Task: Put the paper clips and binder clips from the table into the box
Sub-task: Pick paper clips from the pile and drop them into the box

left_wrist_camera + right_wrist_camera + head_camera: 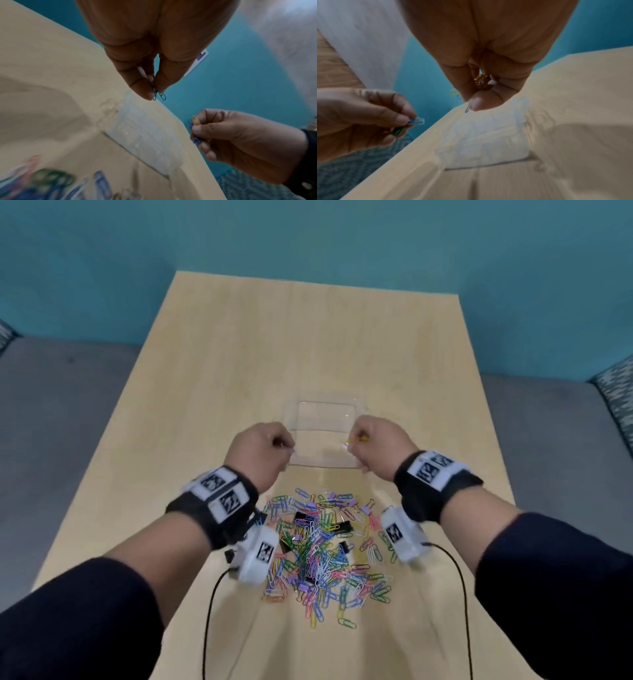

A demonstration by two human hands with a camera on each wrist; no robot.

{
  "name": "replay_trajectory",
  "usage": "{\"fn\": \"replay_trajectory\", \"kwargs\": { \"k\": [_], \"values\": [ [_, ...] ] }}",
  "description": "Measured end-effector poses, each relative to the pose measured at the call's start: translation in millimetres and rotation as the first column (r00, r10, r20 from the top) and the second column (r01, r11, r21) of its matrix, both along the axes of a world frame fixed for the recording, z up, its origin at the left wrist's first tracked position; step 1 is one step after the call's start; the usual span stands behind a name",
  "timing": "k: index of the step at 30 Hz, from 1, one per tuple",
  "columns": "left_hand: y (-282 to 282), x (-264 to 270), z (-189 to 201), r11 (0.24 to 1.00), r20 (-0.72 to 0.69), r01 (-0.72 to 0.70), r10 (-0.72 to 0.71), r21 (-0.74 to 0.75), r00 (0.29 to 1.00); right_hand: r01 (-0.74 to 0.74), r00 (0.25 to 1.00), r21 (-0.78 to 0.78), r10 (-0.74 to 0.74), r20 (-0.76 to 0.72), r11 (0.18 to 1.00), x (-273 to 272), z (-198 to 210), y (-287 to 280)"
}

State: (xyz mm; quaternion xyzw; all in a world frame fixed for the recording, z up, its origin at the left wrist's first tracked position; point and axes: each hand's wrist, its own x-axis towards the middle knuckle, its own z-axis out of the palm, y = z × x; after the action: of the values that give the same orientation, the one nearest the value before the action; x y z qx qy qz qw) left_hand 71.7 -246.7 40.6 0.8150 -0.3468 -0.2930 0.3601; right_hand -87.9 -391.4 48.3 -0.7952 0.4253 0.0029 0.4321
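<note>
Box (327, 436): clear, contents hard to tell, on bench (239, 354).
Left hand (260, 450): fingers pinching paper clips (158, 94) beside box.
Right hand (376, 445): fingers pinching clips, opposite side.

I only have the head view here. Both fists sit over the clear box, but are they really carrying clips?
Observer: Yes. In the left wrist view the left hand pinches a few paper clips at its fingertips, green and blue.
Operator: And the right one?
Observer: The right wrist view shows the right hand gripping a small bunch of clips, a yellow one sticking out the side.
Operator: Anything in the box yet?
Observer: From the wrist views the clear box is too blurred to tell.
</note>
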Motion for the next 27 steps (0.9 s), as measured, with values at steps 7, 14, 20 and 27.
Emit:
{"fn": "replay_trajectory", "kwargs": {
  "k": [7,14,20,27],
  "values": [
    [-37.5,1.6,-5.1,1.000,-0.143,0.029,-0.027,0.009,0.989,-0.081,0.995,-0.021,0.080,-0.061,0.996,33.6,-1.5,-18.1],
    [81.7,0.1,-7.3,0.988,0.129,-0.016,-0.004,0.155,0.992,-0.178,0.954,-0.249,0.105,-0.281,0.952,-87.5,-28.9,-8.7],
    [162.1,-51.9,-54.0,0.954,0.312,0.130,-0.215,0.272,0.926,-0.496,0.831,-0.298,0.345,-0.437,0.816,-134.0,-64.3,40.9],
    [168.9,-78.2,-73.4,0.950,0.420,0.167,-0.270,0.265,0.866,-0.517,0.816,-0.410,0.289,-0.500,0.751,-143.0,-75.7,101.4]
  ]
}}
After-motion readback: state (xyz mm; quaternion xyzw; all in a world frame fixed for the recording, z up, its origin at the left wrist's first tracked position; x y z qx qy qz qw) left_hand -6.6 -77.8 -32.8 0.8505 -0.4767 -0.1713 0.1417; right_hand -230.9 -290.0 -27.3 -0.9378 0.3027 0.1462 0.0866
